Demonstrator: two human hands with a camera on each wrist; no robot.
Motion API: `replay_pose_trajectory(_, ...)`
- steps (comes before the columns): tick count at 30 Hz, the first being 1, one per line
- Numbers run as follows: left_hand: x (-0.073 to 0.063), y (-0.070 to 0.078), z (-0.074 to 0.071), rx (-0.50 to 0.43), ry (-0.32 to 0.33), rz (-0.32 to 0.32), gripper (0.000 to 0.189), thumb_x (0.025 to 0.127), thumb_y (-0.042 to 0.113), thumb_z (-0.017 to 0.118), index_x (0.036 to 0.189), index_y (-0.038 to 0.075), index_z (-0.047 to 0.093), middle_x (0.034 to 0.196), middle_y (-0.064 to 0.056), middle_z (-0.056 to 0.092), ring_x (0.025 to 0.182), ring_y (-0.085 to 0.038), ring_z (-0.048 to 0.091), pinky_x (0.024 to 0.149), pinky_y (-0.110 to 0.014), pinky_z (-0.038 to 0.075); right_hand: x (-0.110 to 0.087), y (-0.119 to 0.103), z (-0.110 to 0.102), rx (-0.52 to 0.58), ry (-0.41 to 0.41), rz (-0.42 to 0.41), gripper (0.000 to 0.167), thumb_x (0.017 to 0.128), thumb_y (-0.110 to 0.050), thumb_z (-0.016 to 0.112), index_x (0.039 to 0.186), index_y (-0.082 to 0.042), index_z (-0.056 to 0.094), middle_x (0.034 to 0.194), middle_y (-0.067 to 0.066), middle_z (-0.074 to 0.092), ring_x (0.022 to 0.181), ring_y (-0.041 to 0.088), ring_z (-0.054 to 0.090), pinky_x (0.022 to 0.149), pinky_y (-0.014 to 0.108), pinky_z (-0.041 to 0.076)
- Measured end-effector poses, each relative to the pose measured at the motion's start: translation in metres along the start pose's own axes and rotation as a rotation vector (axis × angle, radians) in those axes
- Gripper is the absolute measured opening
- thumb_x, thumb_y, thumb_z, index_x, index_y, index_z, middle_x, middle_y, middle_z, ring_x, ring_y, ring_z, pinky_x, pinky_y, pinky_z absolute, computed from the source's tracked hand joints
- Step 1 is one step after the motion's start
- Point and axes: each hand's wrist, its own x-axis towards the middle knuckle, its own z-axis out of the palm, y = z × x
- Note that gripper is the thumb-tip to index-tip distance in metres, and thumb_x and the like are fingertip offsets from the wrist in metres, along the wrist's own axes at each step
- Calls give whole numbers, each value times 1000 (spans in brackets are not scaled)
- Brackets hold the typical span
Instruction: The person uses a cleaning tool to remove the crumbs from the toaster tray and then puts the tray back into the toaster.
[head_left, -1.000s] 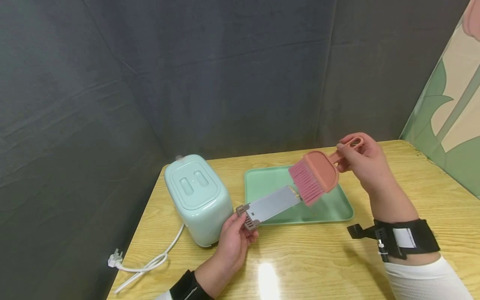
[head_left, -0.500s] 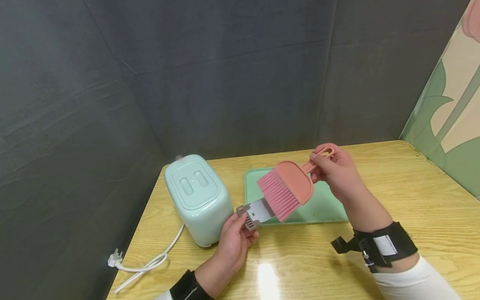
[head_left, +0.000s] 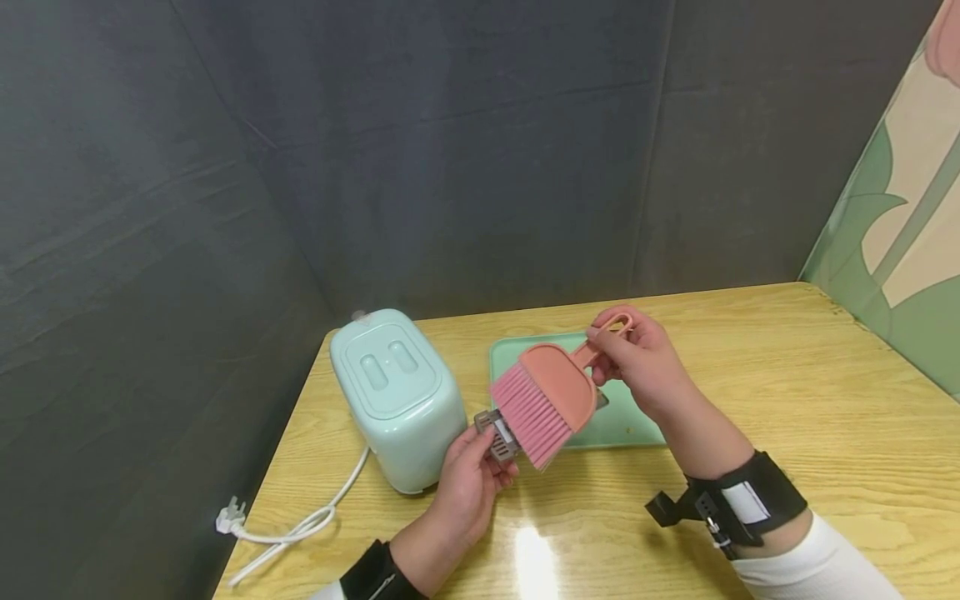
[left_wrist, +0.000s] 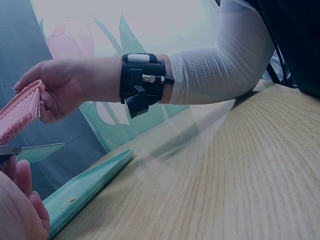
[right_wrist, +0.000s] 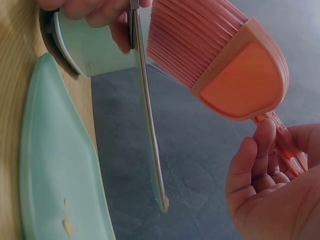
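Pinching pink brush by handle: right grip | pinching flat plate by slotted end: left grip | green tray below

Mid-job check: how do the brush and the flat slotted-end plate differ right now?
Color: the brush is pink and orange; the plate is grey with a brownish slotted end.
Shape: the brush has a broad bristled head and looped handle; the plate is thin and flat.
Hold: the right hand grips the brush's handle; the left hand pinches the plate's slotted end.
Shared: both are held up off the table.
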Motion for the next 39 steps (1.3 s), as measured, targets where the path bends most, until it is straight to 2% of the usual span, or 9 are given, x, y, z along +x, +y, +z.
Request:
replay_pose_trajectory(8,0,0,1,4,1,3,39,111,30,39,136,4,54,97,6,71,73,-7,60,73,-24,47,-1,2,0,-18,-5,2,8,102,-9,62,102,-6,55,70,-2,68,53,9,62,53,24,57)
replay_pose_trajectory(11,0,0,1,10,-3,5,40,111,30,39,137,3,54,97,6,71,74,-7,60,74,-24,47,-2,4,3,-93,3,-1,8,102,-10,62,102,-6,55,70,-3,67,54,10,62,55,25,57)
replay_pose_trajectory(15,-1,-1,1,15,-9,-1,39,111,28,39,136,3,55,95,7,70,74,-7,60,74,-24,47,-4,5,6,-257,31,-35,13,103,-15,60,106,-5,53,69,-1,64,58,13,62,57,30,57)
replay_pose_trajectory(21,-1,0,2,11,-16,-3,40,111,27,40,137,1,55,94,7,71,74,-7,60,74,-23,48,-6,5,11,-435,43,-67,20,105,-19,57,112,-2,47,74,9,68,59,17,61,52,34,53)
replay_pose_trajectory(24,-1,0,2,5,-16,-5,41,111,27,40,139,1,53,96,7,71,74,-7,60,74,-23,47,-7,4,11,-465,44,-49,21,105,-20,55,113,-3,46,78,13,69,60,18,60,48,34,50)
replay_pose_trajectory(31,-1,-1,2,-16,2,-7,42,110,26,42,141,0,51,96,5,69,74,-7,59,74,-24,47,-3,3,4,-527,82,-43,21,105,-20,53,114,-3,47,82,14,72,68,16,68,62,31,59)
replay_pose_trajectory(39,-1,-1,3,-25,21,0,44,110,26,43,145,1,49,104,3,69,76,-8,58,75,-23,46,-1,-1,-12,-613,133,-45,22,105,-24,53,114,-4,48,81,13,70,67,18,65,58,29,56)
